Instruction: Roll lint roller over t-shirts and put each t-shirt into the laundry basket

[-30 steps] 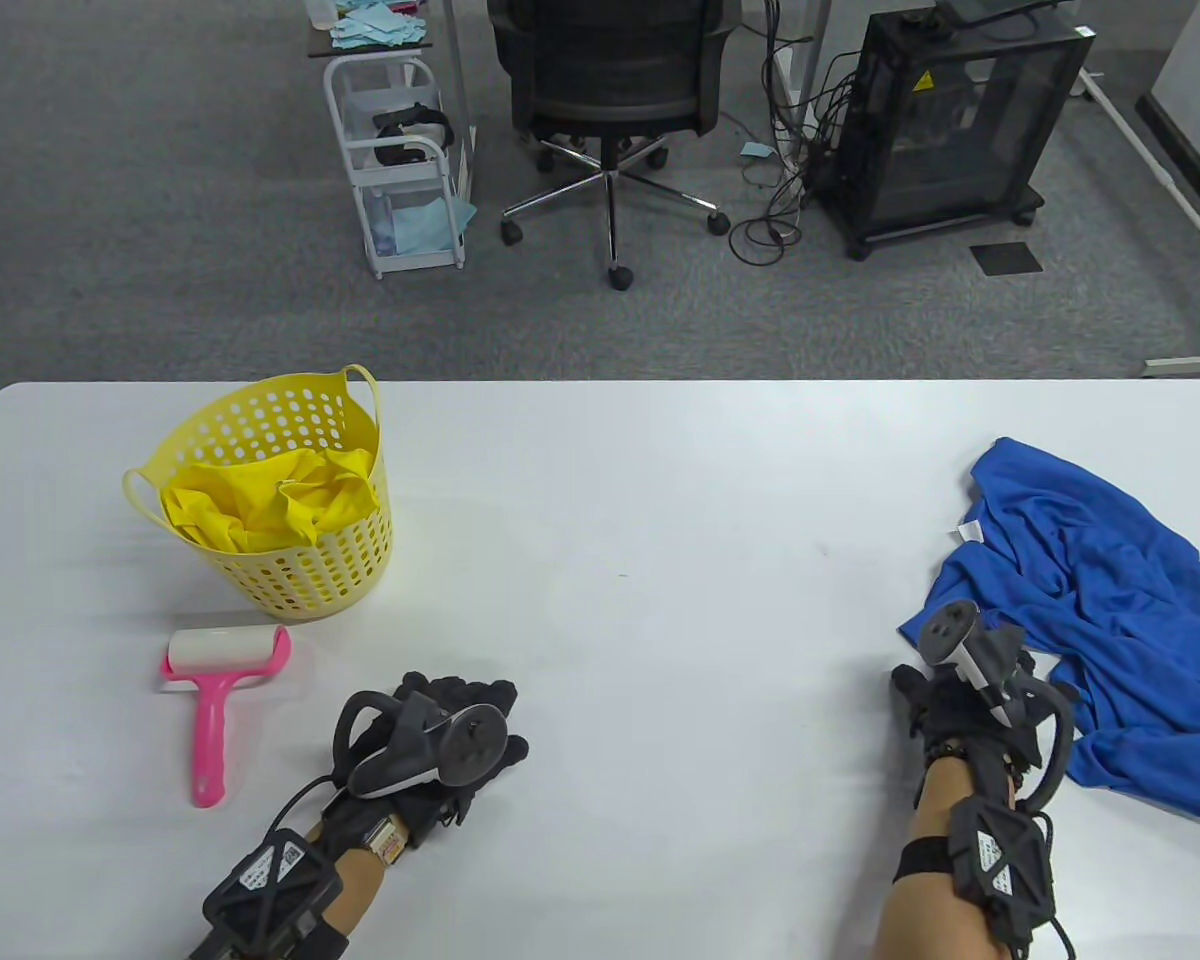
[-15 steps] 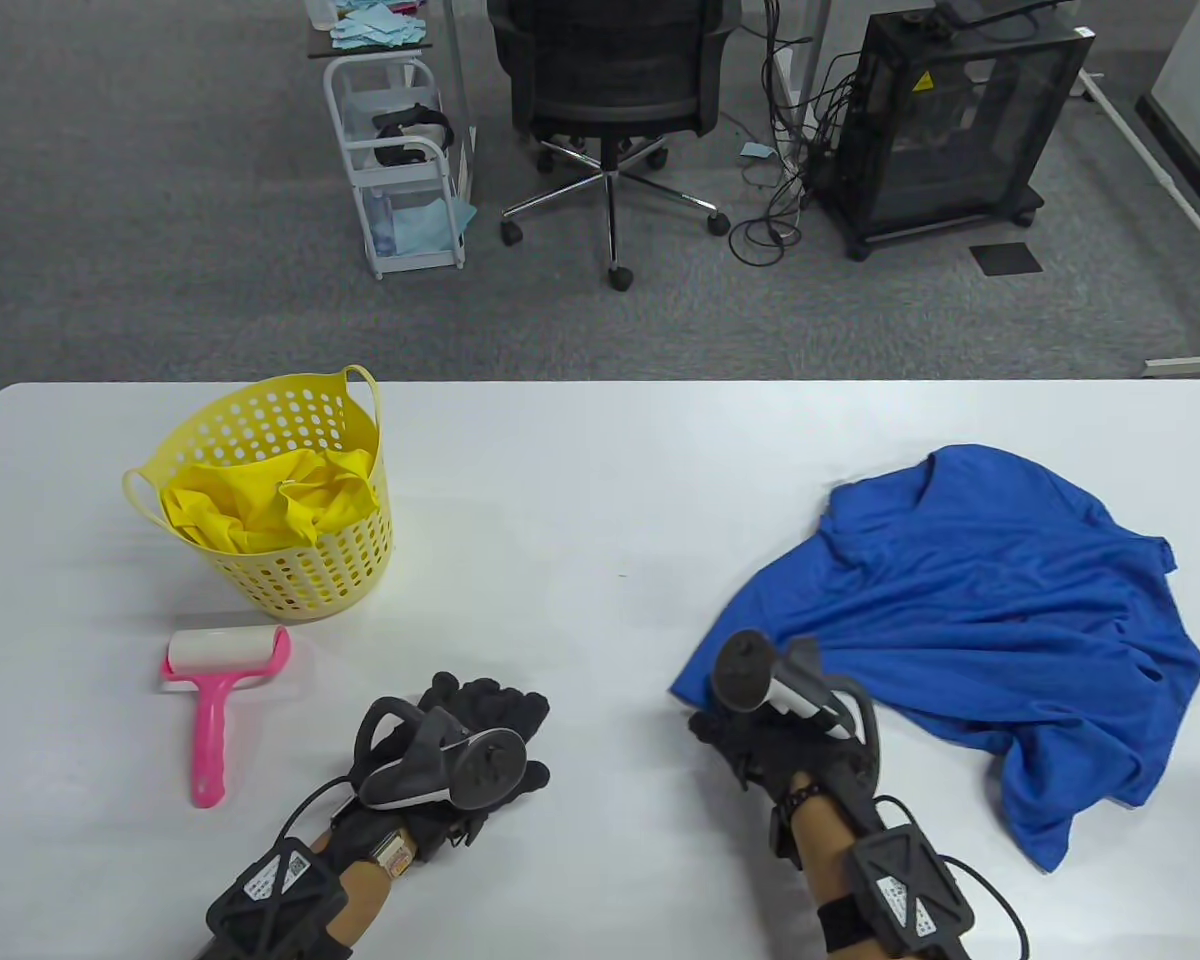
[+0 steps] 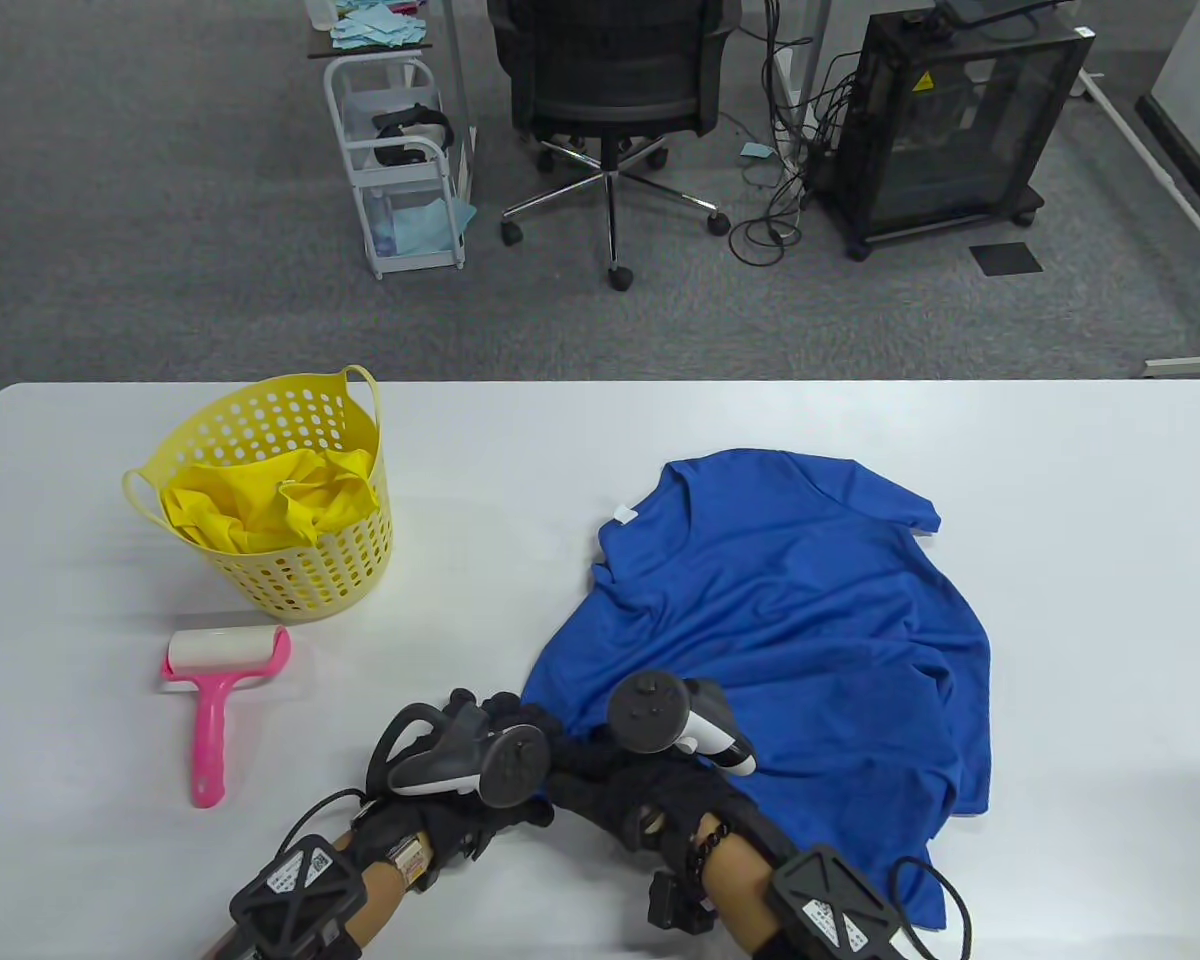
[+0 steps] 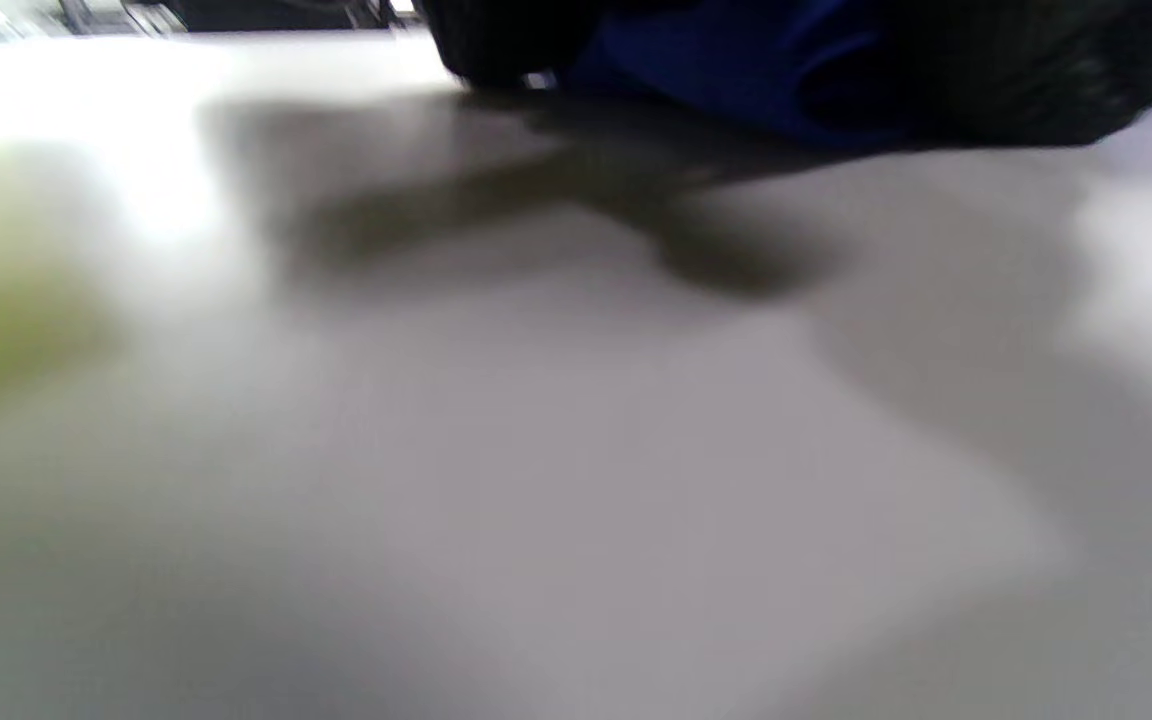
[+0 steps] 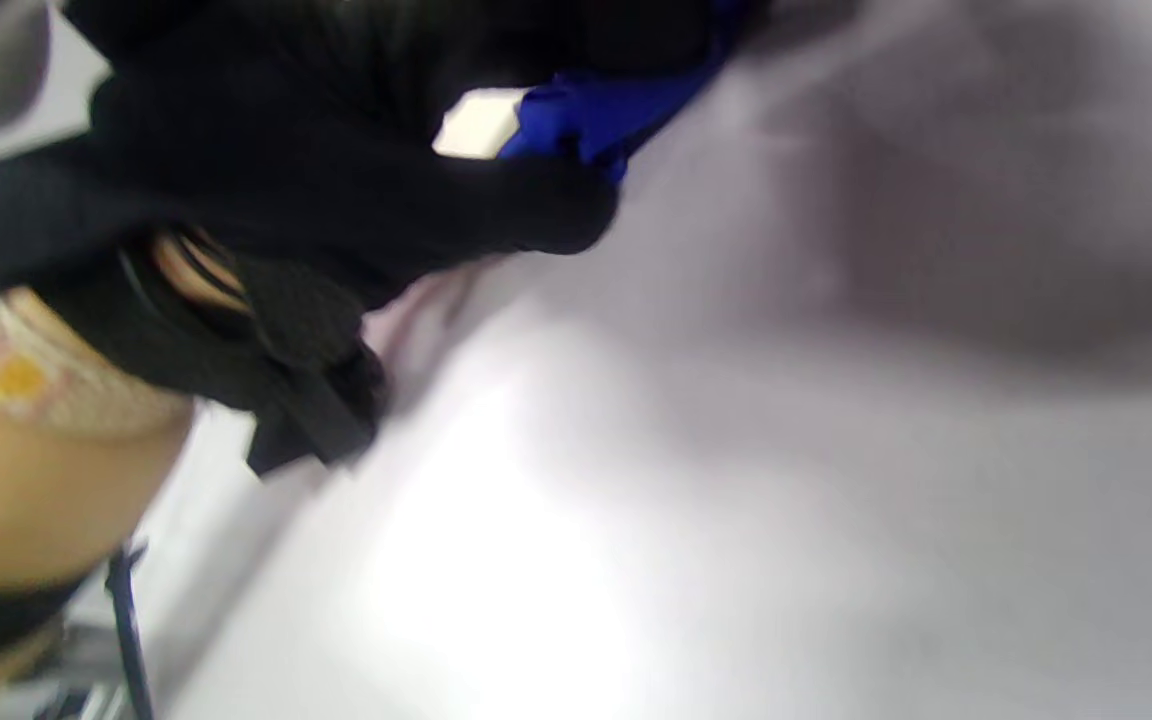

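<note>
While our right hand [image 3: 610, 775] pinches the blue t-shirt [image 3: 790, 620] hem on the worktop [image 3: 560, 480], the left hand's [image 3: 480, 745] grip seems to touch it too; blur hides the fingers. Bunched cloth could snag the lint roller [image 3: 222, 690].

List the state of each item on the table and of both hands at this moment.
Blue t-shirt: spread on the table, wrinkled, not in the basket.
Yellow t-shirt: bunched inside the laundry basket.
Lint roller: lying flat, untouched.
Right hand: gripping the blue t-shirt's near edge.
Left hand: at that edge; grip unclear.
</note>
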The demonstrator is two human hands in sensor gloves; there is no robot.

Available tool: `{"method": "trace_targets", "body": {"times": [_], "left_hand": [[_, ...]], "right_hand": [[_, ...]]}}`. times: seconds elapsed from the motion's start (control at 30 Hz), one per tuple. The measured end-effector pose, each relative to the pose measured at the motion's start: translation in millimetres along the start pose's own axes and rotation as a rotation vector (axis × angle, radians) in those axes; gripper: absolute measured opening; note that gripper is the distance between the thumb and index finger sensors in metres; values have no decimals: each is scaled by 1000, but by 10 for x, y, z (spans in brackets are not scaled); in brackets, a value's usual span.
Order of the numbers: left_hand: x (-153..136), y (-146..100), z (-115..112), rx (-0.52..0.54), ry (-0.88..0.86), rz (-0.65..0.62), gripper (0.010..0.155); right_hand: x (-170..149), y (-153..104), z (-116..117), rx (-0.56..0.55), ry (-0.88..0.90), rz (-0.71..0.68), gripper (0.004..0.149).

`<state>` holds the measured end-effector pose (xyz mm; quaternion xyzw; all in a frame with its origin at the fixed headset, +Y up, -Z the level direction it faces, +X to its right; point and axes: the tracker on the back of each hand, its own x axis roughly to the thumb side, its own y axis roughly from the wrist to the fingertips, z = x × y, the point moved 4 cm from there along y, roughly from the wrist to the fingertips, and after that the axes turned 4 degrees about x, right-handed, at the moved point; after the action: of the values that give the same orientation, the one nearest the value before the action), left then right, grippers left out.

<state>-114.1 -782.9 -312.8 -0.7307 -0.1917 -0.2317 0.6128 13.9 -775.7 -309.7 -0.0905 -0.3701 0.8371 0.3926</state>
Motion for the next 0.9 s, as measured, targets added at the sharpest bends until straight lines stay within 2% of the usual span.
{"method": "trace_targets", "body": {"times": [0.03, 0.1, 0.13, 0.17, 0.2, 0.27, 0.3, 0.33, 0.37, 0.43, 0.53, 0.63, 0.8, 0.9], "left_hand": [[38, -1, 61, 49, 18, -3, 51], [66, -58, 164, 137, 105, 5, 47], [59, -99, 242, 213, 118, -5, 47], [21, -184, 394, 358, 92, -10, 47], [-14, -227, 487, 385, 55, -13, 47], [-139, -409, 805, 526, -138, -17, 47], [-181, -473, 917, 586, -213, -22, 47], [-232, -568, 1064, 652, -307, -38, 47], [-277, -655, 1185, 712, -370, -47, 46], [-364, -822, 1369, 818, -419, -45, 46], [-605, -1022, 1539, 907, -430, 24, 47], [-891, -1131, 1565, 953, -428, 110, 46], [-1216, -1270, 1589, 1009, -451, 218, 45], [-1275, -1390, 1666, 1066, -432, 264, 44]], "right_hand": [[4, -52, -87, -74, -40, 9, 72], [2, -188, -279, -274, -180, 46, 72], [4, -250, -337, -358, -251, 58, 77], [12, -282, -350, -396, -338, 59, 83], [12, -284, -336, -380, -411, 77, 92], [5, -253, -267, -314, -577, 178, 100], [11, -242, -255, -319, -614, 201, 101], [31, -241, -265, -384, -643, 227, 101], [69, -261, -302, -495, -646, 225, 101], [114, -310, -407, -631, -629, 221, 94], [27, -457, -642, -757, -634, 270, 78], [-160, -662, -906, -818, -577, 356, 66], [-432, -1038, -1265, -881, -472, 468, 61], [-534, -1263, -1425, -965, -528, 555, 56]]}}
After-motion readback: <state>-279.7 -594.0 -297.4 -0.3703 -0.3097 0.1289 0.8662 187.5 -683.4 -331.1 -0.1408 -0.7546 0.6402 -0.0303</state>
